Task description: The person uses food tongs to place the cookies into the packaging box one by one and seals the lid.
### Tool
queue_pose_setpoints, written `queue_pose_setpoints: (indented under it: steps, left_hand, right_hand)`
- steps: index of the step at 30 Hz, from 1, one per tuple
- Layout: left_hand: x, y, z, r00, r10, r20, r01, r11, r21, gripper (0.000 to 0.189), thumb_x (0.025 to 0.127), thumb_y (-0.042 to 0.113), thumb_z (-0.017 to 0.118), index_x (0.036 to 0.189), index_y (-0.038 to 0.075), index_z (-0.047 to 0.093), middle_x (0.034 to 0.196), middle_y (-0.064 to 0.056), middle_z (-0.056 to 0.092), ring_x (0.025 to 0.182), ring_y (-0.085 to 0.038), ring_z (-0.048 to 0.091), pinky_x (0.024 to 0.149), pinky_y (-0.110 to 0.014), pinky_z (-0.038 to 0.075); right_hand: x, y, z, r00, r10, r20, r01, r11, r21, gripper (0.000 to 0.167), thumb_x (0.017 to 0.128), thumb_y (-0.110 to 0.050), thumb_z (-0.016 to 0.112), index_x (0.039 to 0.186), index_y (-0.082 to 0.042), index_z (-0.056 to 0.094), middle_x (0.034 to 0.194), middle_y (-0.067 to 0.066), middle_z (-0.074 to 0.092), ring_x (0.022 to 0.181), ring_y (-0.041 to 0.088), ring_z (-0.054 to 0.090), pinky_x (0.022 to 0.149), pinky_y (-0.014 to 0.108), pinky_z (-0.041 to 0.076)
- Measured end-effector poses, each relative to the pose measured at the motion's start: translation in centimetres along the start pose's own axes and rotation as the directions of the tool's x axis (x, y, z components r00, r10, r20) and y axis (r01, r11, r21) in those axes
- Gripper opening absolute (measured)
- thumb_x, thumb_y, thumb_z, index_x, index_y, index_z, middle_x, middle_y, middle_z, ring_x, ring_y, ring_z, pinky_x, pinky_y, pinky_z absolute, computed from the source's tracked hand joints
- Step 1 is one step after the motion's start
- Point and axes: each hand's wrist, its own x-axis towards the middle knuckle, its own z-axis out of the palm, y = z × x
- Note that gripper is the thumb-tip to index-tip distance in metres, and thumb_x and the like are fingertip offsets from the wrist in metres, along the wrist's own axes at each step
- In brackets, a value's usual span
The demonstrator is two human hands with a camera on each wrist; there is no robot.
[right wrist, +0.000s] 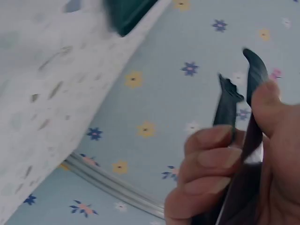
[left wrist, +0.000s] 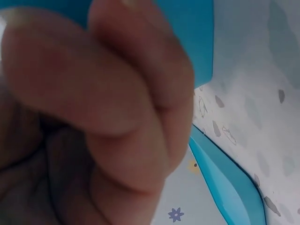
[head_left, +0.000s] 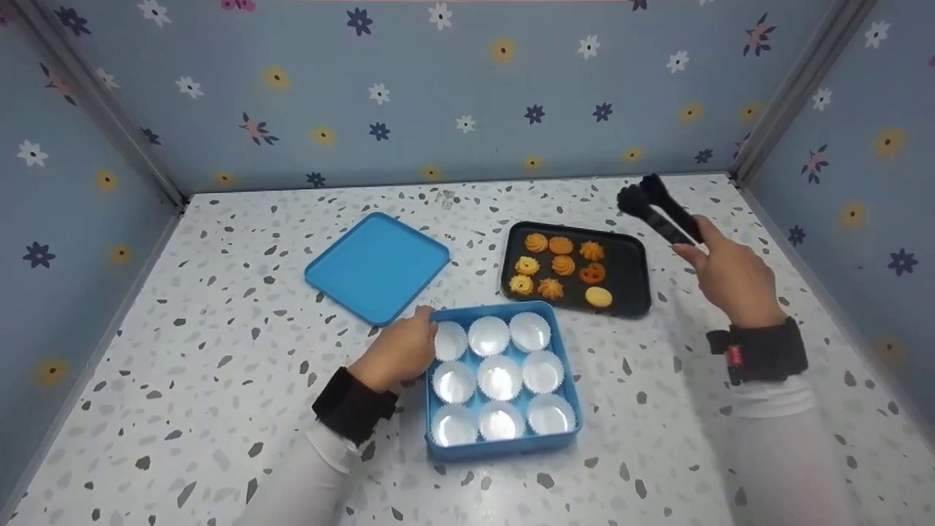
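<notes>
A square blue box (head_left: 504,447) stands in front, with several white paper cups (head_left: 500,378) set in rows inside it. My left hand (head_left: 398,351) grips the box's left wall near the far corner; in the left wrist view its curled fingers (left wrist: 126,93) hide much of the blue wall. My right hand (head_left: 734,281) holds black tongs (head_left: 661,208) up past the right side of a black tray (head_left: 637,270). The tongs' tips are apart with nothing between them. On the tray lie several cookies (head_left: 562,264), some swirled, one pretzel-shaped, one a plain pale oval.
A flat blue lid (head_left: 378,267) lies on the speckled table (head_left: 241,307), left of the tray and behind the box. Flower-patterned panels (head_left: 467,88) close off the back and both sides.
</notes>
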Motion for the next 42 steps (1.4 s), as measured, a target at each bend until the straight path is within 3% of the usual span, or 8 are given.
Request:
queue_pose_setpoints:
  steps: [5,8,14,18,21,32,38,42]
  left_hand:
    - [0.1,0.0,0.1,1.0,-0.001,-0.008,0.001,1.0,0.001,0.046,0.108,0.017,0.037,0.146,-0.009,0.035,0.117,-0.031,0.062,0.072,-0.029,0.065,0.057,-0.036,0.052]
    - [0.0,0.0,0.2,1.0,0.006,-0.009,-0.006,1.0,-0.006,0.046,0.108,0.017,0.036,0.146,-0.009,0.035,0.115,-0.031,0.062,0.077,-0.03,0.065,0.056,-0.036,0.052]
    - [-0.1,0.0,0.1,1.0,-0.006,-0.01,0.006,1.0,0.015,0.048,0.108,0.02,0.037,0.148,-0.008,0.033,0.118,-0.03,0.062,0.086,-0.032,0.065,0.068,-0.04,0.054]
    - [-0.2,0.0,0.1,1.0,-0.001,-0.007,0.001,1.0,0.014,0.049,0.108,0.02,0.037,0.148,-0.007,0.033,0.118,-0.03,0.062,0.09,-0.033,0.065,0.075,-0.042,0.055]
    - [-0.3,0.0,0.2,1.0,0.002,-0.003,-0.002,1.0,0.01,0.049,0.108,0.02,0.037,0.149,-0.007,0.032,0.119,-0.03,0.062,0.091,-0.033,0.065,0.075,-0.041,0.055]
    - [-0.4,-0.4,0.0,1.0,0.006,-0.002,-0.006,1.0,-0.006,0.05,0.108,0.02,0.038,0.149,-0.007,0.032,0.122,-0.03,0.061,0.093,-0.033,0.066,0.08,-0.042,0.055]
    - [-0.5,-0.6,-0.1,0.999,0.036,-0.008,-0.036,0.999,0.007,0.048,0.108,0.02,0.039,0.147,-0.008,0.035,0.126,-0.03,0.059,0.108,-0.037,0.063,0.093,-0.046,0.051]
    - [-0.5,-0.7,-0.1,0.999,0.05,-0.009,-0.05,0.999,0.006,0.047,0.108,0.019,0.039,0.146,-0.008,0.036,0.128,-0.03,0.058,0.11,-0.037,0.062,0.093,-0.046,0.051]
  right_hand:
    - [-1.3,-3.7,0.4,0.998,-0.052,0.027,0.052,0.999,0.0,0.067,0.103,-0.042,0.05,0.147,0.006,0.036,0.104,0.037,0.061,0.082,0.051,0.061,0.065,0.06,0.045]
    - [-1.2,-5.0,1.4,0.999,-0.05,0.015,0.049,0.998,0.027,0.065,0.101,-0.044,0.053,0.14,0.007,0.044,0.106,0.034,0.063,0.088,0.051,0.062,0.069,0.06,0.046]
    - [0.5,-6.8,3.8,0.996,-0.049,0.074,0.053,0.997,-0.052,0.065,0.098,-0.051,0.056,0.136,0.002,0.052,0.106,0.03,0.065,0.084,0.046,0.062,0.063,0.055,0.047]
    - [2.0,-7.8,5.4,0.997,-0.049,0.057,0.054,0.995,-0.081,0.057,0.096,-0.046,0.061,0.125,0.003,0.06,0.1,0.027,0.067,0.079,0.044,0.063,0.061,0.054,0.049]
    - [2.9,-8.5,6.7,0.996,-0.07,0.053,0.075,0.992,-0.1,0.059,0.096,-0.046,0.063,0.126,0.004,0.061,0.102,0.028,0.068,0.079,0.045,0.065,0.063,0.057,0.052]
    - [4.0,-8.9,9.0,0.993,-0.089,0.073,0.098,0.987,-0.128,0.052,0.095,-0.045,0.063,0.117,0.002,0.064,0.096,0.028,0.067,0.08,0.047,0.065,0.066,0.059,0.053]
    - [3.7,-8.8,9.3,0.989,-0.114,0.092,0.126,0.982,-0.141,0.059,0.097,-0.043,0.062,0.132,0.003,0.058,0.108,0.033,0.065,0.088,0.051,0.064,0.07,0.062,0.053]
    - [3.6,-8.8,9.4,0.989,-0.119,0.09,0.132,0.98,-0.152,0.061,0.098,-0.041,0.061,0.136,0.005,0.055,0.111,0.034,0.063,0.089,0.051,0.064,0.071,0.062,0.053]
